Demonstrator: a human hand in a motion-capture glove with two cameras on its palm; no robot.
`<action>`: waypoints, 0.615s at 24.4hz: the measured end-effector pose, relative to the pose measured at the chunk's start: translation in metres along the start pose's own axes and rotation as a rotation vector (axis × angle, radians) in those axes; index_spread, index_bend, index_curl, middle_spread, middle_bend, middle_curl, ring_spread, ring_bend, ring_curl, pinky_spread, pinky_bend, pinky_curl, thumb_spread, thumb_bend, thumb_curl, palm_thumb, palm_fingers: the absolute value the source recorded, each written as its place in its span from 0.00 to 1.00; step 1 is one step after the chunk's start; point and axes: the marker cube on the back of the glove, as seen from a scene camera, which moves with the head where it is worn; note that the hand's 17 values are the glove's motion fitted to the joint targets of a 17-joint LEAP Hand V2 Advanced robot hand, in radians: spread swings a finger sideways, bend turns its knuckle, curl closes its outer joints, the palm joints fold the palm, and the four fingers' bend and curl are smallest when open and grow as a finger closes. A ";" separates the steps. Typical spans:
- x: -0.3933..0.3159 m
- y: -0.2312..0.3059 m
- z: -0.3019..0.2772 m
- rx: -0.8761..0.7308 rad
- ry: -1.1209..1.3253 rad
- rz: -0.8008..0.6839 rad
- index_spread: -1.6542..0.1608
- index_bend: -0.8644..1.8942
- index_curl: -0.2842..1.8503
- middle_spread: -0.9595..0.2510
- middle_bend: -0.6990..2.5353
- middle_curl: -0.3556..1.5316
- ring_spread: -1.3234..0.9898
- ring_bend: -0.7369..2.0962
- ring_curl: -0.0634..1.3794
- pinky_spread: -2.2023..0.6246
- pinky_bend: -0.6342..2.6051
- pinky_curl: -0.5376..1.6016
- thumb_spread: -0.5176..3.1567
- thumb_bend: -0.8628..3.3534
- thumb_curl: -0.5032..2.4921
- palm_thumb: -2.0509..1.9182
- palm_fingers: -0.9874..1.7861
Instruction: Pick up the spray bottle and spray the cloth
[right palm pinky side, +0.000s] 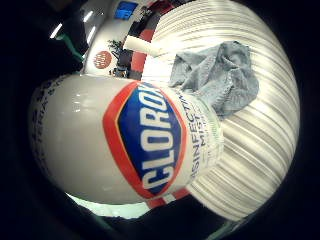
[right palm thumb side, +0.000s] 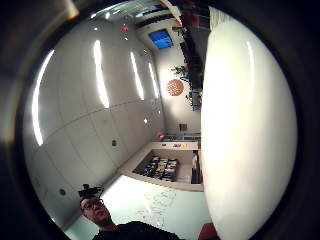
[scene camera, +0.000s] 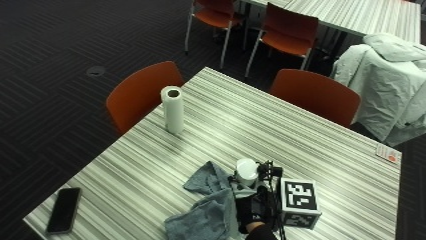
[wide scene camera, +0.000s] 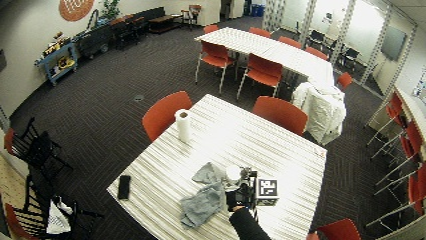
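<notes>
Bottle first: the white plastic Clorox spray bottle (scene camera: 247, 171) stands upright beside the crumpled grey cloth (scene camera: 208, 207) on the striped laminate table (scene camera: 219, 125), and your black-gloved right hand (scene camera: 247, 214) is at its body. Both palm views are filled by the bottle's white wall, so it sits close against your palm; from that I judge your fingers are wrapped round it, though no view shows the fingertips plainly. Whether its base is off the tabletop yet I cannot tell; the outside view hides the foot of the bottle behind your hand and the cloth. So the reach looks done and the grasp likely made, while the lift is doubtful and the spraying is not begun. The cloth lies just beside the bottle, part of it under your wrist, so you will need only a short turn of the nozzle toward it. Elsewhere on the table: a white paper-towel roll (scene camera: 173, 109) standing well apart, and a black phone (scene camera: 64, 210) near the corner.
</notes>
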 end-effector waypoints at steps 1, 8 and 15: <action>-0.001 0.000 -0.002 0.007 0.005 -0.004 0.83 0.39 0.42 0.80 0.33 0.50 0.56 0.40 0.41 0.81 0.24 0.40 0.26 0.20 0.43 0.82 0.67; -0.003 0.007 0.008 0.007 0.025 -0.051 0.83 0.39 0.43 0.80 0.33 0.50 0.55 0.40 0.41 0.81 0.24 0.40 0.26 0.20 0.43 0.82 0.67; -0.037 -0.003 0.052 -0.052 -0.005 -0.117 0.83 0.39 0.43 0.80 0.33 0.50 0.55 0.39 0.41 0.80 0.24 0.40 0.26 0.20 0.43 0.82 0.67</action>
